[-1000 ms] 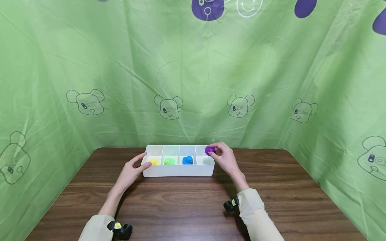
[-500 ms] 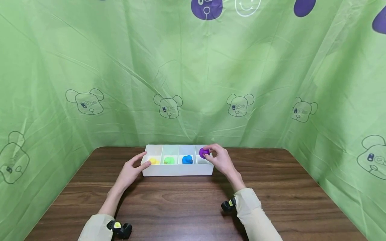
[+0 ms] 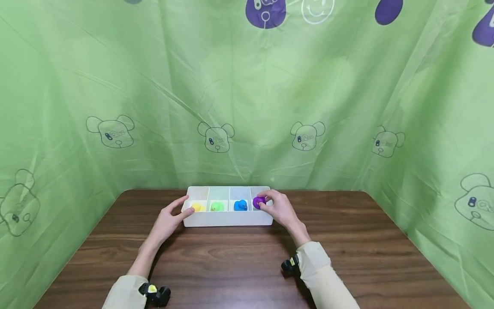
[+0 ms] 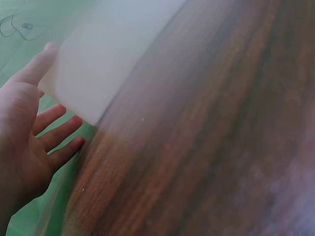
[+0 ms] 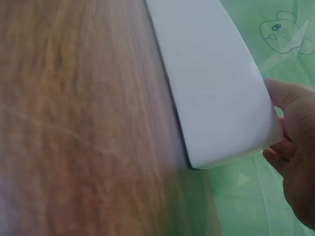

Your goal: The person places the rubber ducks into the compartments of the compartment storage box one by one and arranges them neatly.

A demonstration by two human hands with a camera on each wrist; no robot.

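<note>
A white box (image 3: 227, 220) with a row of compartments stands near the table's far edge. From left to right it holds a yellow rubber duck (image 3: 198, 207), a green rubber duck (image 3: 217, 207) and a blue rubber duck (image 3: 241, 205). At the rightmost compartment, my right hand (image 3: 281, 210) pinches a purple rubber duck (image 3: 259, 202) low inside the walls; the duck is hidden in the right wrist view. Around the box's left end, my left hand (image 3: 167, 222) touches the rim with thumb and forefinger. Its other fingers (image 4: 56, 132) extend loosely beside the end wall.
The brown wooden table (image 3: 227, 266) spreads out in front of the box. A green curtain (image 3: 247, 167) printed with bear outlines hangs right behind the far edge and along both sides. Each wrist carries a small black camera.
My right hand has moved left and down with the purple duck, from above the box's right end into the rightmost compartment. The left hand stays at the box's left end.
</note>
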